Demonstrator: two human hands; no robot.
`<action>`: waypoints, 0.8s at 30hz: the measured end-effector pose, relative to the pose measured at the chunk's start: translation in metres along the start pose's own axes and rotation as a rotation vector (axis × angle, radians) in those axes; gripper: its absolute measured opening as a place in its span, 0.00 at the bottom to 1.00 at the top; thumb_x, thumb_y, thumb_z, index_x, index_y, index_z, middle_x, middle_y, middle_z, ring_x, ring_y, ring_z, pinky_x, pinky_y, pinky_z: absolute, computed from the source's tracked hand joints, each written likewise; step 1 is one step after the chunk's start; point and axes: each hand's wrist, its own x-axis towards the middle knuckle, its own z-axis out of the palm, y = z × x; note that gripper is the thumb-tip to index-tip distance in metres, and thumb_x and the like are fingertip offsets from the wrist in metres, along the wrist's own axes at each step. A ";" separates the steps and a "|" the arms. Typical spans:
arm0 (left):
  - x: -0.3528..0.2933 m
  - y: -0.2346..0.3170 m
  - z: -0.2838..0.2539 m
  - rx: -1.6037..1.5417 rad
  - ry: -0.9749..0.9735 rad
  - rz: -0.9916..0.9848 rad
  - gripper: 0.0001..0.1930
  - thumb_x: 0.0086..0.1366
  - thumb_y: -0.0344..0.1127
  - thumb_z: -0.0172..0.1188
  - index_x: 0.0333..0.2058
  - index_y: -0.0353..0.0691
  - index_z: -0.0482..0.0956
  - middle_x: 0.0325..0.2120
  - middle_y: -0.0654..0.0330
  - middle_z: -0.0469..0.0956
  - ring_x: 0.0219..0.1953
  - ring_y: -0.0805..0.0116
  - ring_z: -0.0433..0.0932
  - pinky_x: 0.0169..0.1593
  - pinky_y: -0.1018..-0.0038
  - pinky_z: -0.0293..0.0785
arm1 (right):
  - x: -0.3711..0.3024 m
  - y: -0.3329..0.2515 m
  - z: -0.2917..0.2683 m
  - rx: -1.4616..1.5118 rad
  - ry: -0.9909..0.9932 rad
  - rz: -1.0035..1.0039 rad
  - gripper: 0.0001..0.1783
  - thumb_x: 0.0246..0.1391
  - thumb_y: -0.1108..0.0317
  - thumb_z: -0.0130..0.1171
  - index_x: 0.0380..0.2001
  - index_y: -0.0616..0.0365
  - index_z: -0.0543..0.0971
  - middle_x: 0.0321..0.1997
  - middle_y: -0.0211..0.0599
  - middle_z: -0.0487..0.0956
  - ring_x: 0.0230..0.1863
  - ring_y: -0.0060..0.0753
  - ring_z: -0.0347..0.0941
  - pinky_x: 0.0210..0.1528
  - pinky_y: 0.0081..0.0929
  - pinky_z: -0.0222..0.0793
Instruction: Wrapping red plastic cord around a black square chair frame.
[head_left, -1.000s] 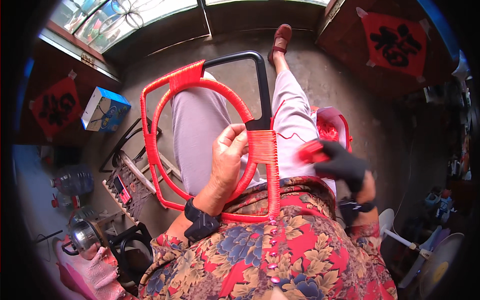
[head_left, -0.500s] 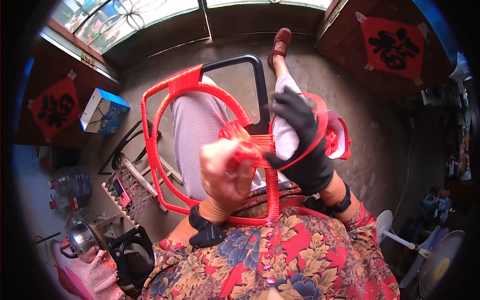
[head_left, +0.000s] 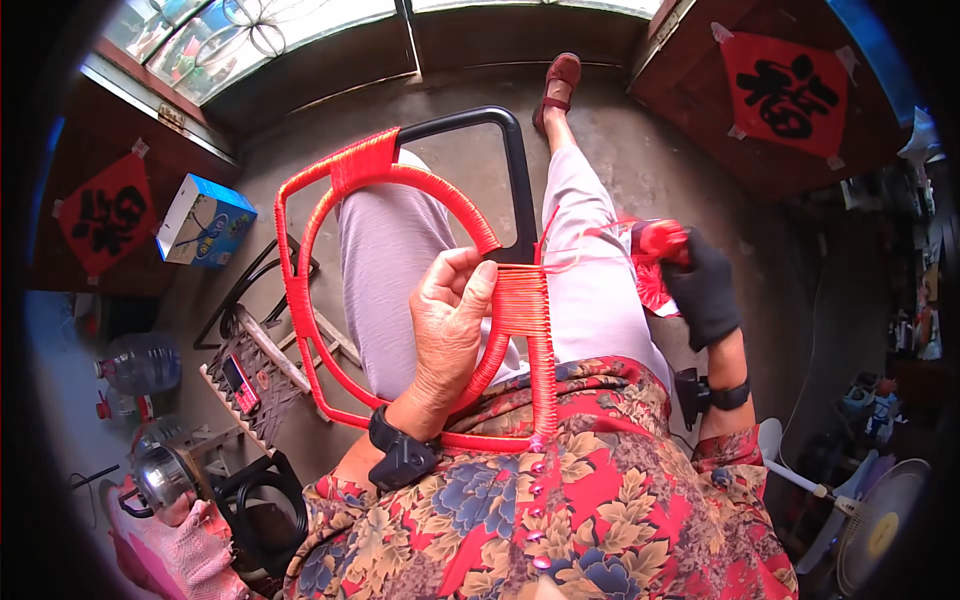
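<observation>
A metal frame [head_left: 521,175] with an inner ring rests across my lap. Its far right corner is bare black tube, while most of the rest is wound with glossy red cord [head_left: 524,302]. My left hand [head_left: 446,325], bare, pinches the wound cord between thumb and finger, where the ring meets the frame's right side. In a black glove, my right hand [head_left: 704,296] is closed round a red bundle of cord [head_left: 663,240], out to the right above my knee. A loose red strand [head_left: 590,234] runs from the bundle back to the frame.
Left on the floor are a blue box [head_left: 208,225] and a low woven stool [head_left: 262,385] with a red phone [head_left: 241,384] on it. A metal pot [head_left: 165,478] and plastic bottle [head_left: 145,364] stand further left. Behind my right arm is a white fan [head_left: 880,525].
My right hand has moved away to the right with the bundle, drawing the strand out. My left hand has let go of the bundle and now pinches the wound cord on the frame.
</observation>
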 end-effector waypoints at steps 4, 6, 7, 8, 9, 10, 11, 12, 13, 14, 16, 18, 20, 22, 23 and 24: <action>0.003 -0.002 0.002 -0.034 -0.038 -0.021 0.10 0.66 0.30 0.56 0.44 0.34 0.72 0.35 0.62 0.77 0.35 0.78 0.79 0.35 0.84 0.77 | -0.062 0.192 0.016 0.824 0.106 0.715 0.14 0.51 0.66 0.59 0.41 0.60 0.77 0.34 0.35 0.79 0.36 0.29 0.76 0.42 0.31 0.73; 0.002 -0.003 -0.003 -0.094 -0.062 -0.066 0.09 0.66 0.30 0.56 0.43 0.35 0.72 0.34 0.62 0.77 0.35 0.77 0.79 0.36 0.83 0.78 | -0.078 0.183 0.018 1.197 0.354 0.808 0.13 0.54 0.67 0.57 0.42 0.59 0.74 0.35 0.32 0.77 0.38 0.27 0.74 0.41 0.28 0.72; 0.003 -0.003 -0.003 -0.097 -0.063 -0.069 0.09 0.66 0.30 0.56 0.43 0.35 0.72 0.34 0.62 0.77 0.35 0.77 0.79 0.36 0.83 0.78 | -0.082 0.180 0.012 1.347 0.406 0.902 0.12 0.55 0.68 0.56 0.42 0.58 0.75 0.36 0.33 0.77 0.38 0.27 0.74 0.41 0.27 0.71; 0.003 -0.003 -0.002 -0.124 -0.066 -0.080 0.09 0.67 0.30 0.56 0.43 0.35 0.71 0.34 0.62 0.77 0.35 0.77 0.79 0.36 0.83 0.78 | -0.078 0.165 0.008 1.345 0.408 0.903 0.12 0.55 0.68 0.56 0.42 0.58 0.75 0.36 0.33 0.77 0.38 0.27 0.74 0.41 0.27 0.71; 0.003 -0.003 -0.002 -0.150 -0.069 -0.092 0.08 0.67 0.30 0.56 0.43 0.36 0.71 0.34 0.62 0.77 0.35 0.77 0.79 0.36 0.82 0.79 | -0.073 0.149 0.009 1.380 0.369 0.860 0.10 0.56 0.68 0.56 0.41 0.58 0.75 0.36 0.31 0.76 0.37 0.26 0.74 0.41 0.26 0.71; -0.004 0.001 0.000 -0.129 -0.042 -0.075 0.08 0.67 0.30 0.56 0.43 0.36 0.71 0.34 0.62 0.77 0.35 0.77 0.79 0.36 0.82 0.79 | -0.060 0.126 0.016 1.445 0.297 0.815 0.09 0.57 0.68 0.55 0.40 0.58 0.76 0.36 0.29 0.75 0.36 0.26 0.74 0.41 0.25 0.70; 0.001 -0.001 0.007 -0.121 -0.075 -0.093 0.08 0.67 0.30 0.56 0.43 0.36 0.71 0.34 0.62 0.77 0.34 0.77 0.79 0.36 0.82 0.79 | -0.058 0.105 0.015 1.412 0.312 0.780 0.07 0.58 0.69 0.54 0.39 0.58 0.76 0.31 0.29 0.74 0.35 0.24 0.73 0.40 0.25 0.70; 0.005 -0.002 0.011 -0.120 -0.106 -0.109 0.08 0.67 0.30 0.56 0.43 0.36 0.71 0.33 0.62 0.77 0.33 0.77 0.79 0.36 0.82 0.79 | -0.058 0.094 0.018 1.404 0.045 0.589 0.10 0.58 0.69 0.54 0.42 0.59 0.75 0.27 0.29 0.74 0.32 0.22 0.73 0.36 0.22 0.69; 0.007 -0.006 -0.001 -0.124 -0.083 -0.109 0.08 0.67 0.30 0.56 0.43 0.36 0.71 0.33 0.62 0.77 0.33 0.77 0.79 0.36 0.82 0.79 | -0.030 0.035 0.024 1.381 -0.056 0.642 0.16 0.58 0.69 0.54 0.49 0.63 0.72 0.24 0.29 0.73 0.27 0.22 0.72 0.32 0.21 0.69; 0.005 -0.005 -0.002 -0.129 -0.090 -0.112 0.08 0.66 0.31 0.56 0.42 0.36 0.71 0.33 0.62 0.78 0.33 0.78 0.79 0.36 0.82 0.78 | -0.022 0.004 0.023 1.342 -0.211 0.417 0.24 0.58 0.69 0.54 0.56 0.64 0.67 0.25 0.29 0.74 0.25 0.22 0.72 0.30 0.19 0.69; 0.002 -0.002 -0.003 -0.128 -0.090 -0.105 0.08 0.66 0.31 0.57 0.41 0.35 0.72 0.32 0.62 0.78 0.32 0.79 0.79 0.36 0.83 0.78 | 0.001 -0.052 0.027 1.572 -0.610 0.598 0.31 0.57 0.67 0.55 0.62 0.63 0.62 0.25 0.28 0.73 0.25 0.20 0.72 0.31 0.18 0.71; 0.002 0.001 0.004 -0.151 -0.089 -0.114 0.08 0.66 0.31 0.57 0.41 0.35 0.71 0.32 0.62 0.78 0.32 0.79 0.79 0.35 0.83 0.78 | 0.001 -0.073 0.048 1.551 -0.776 0.646 0.24 0.58 0.65 0.55 0.56 0.62 0.68 0.28 0.30 0.76 0.27 0.23 0.74 0.33 0.21 0.72; 0.002 0.000 0.001 -0.175 -0.094 -0.115 0.08 0.67 0.31 0.56 0.42 0.36 0.71 0.32 0.62 0.78 0.33 0.77 0.79 0.35 0.82 0.78 | -0.002 -0.087 0.052 1.406 -0.853 0.618 0.19 0.58 0.62 0.54 0.49 0.62 0.73 0.31 0.32 0.77 0.32 0.26 0.75 0.39 0.23 0.72; 0.003 -0.001 -0.001 -0.207 -0.095 -0.115 0.08 0.67 0.31 0.56 0.43 0.37 0.70 0.33 0.61 0.78 0.34 0.76 0.80 0.35 0.81 0.79 | -0.004 -0.085 0.039 1.096 -0.833 0.257 0.15 0.59 0.61 0.54 0.42 0.63 0.76 0.35 0.35 0.77 0.40 0.28 0.74 0.47 0.25 0.70; 0.003 0.000 0.000 -0.220 -0.101 -0.109 0.08 0.67 0.31 0.56 0.43 0.38 0.70 0.33 0.61 0.78 0.34 0.75 0.80 0.36 0.81 0.79 | -0.010 -0.062 0.044 1.091 -0.837 0.258 0.15 0.59 0.61 0.54 0.42 0.63 0.76 0.35 0.35 0.77 0.40 0.28 0.74 0.47 0.25 0.70; 0.003 -0.001 0.000 -0.234 -0.106 -0.105 0.08 0.67 0.31 0.56 0.43 0.38 0.70 0.33 0.60 0.78 0.34 0.75 0.80 0.36 0.80 0.79 | -0.024 -0.029 0.059 1.149 -0.772 0.312 0.16 0.59 0.63 0.55 0.45 0.62 0.74 0.38 0.35 0.78 0.41 0.26 0.74 0.46 0.25 0.70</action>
